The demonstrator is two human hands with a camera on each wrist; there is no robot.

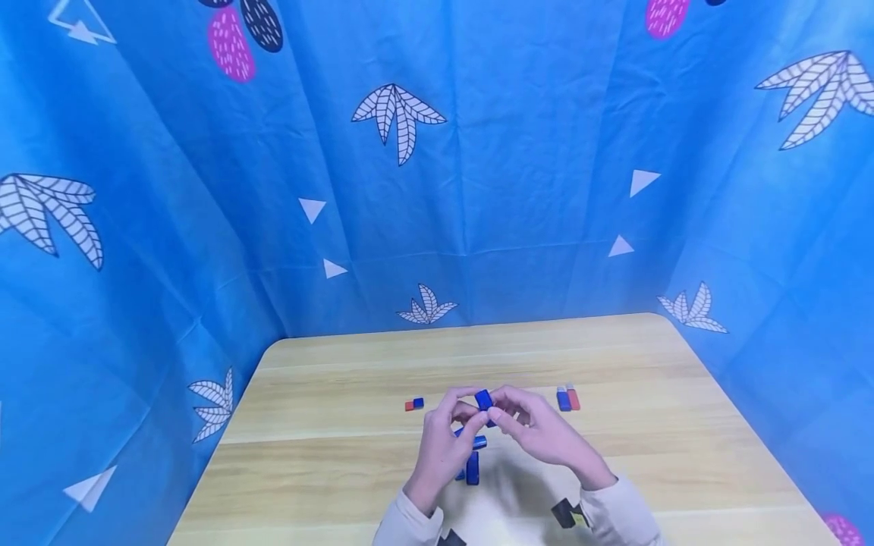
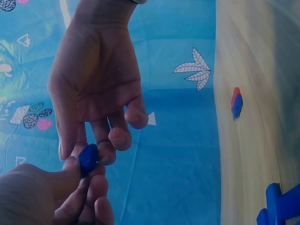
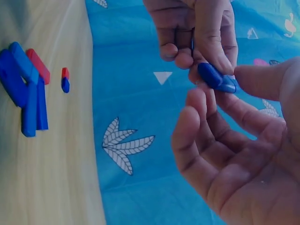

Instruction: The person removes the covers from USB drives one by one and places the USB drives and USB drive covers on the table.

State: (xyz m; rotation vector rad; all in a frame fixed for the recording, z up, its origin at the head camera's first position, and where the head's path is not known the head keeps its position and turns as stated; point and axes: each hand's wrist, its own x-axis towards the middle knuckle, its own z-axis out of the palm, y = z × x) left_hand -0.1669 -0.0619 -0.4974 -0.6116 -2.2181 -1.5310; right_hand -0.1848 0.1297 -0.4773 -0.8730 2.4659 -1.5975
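My hands meet over the table, their fingertips round one small blue USB stick (image 1: 484,400). My left hand (image 1: 444,449) pinches it from the left, thumb in front. From the right, thumb and fingertips of my right hand (image 1: 542,431) pinch it too. The right wrist view shows the blue piece (image 3: 210,75) lying beside a lighter blue part between the two thumbs; fingers hide the rest. Below the left hand, partly covered by it, lies a pile of blue sticks (image 1: 473,469). A red stick (image 3: 38,66) shows among them in the right wrist view.
Past the hands, left of centre, a small red piece (image 1: 409,406) and a small blue piece (image 1: 419,403) lie side by side. Further right are a blue stick (image 1: 563,400) and a red stick (image 1: 573,398) with pale ends. Blue patterned curtains (image 1: 519,189) surround the wooden table (image 1: 307,455).
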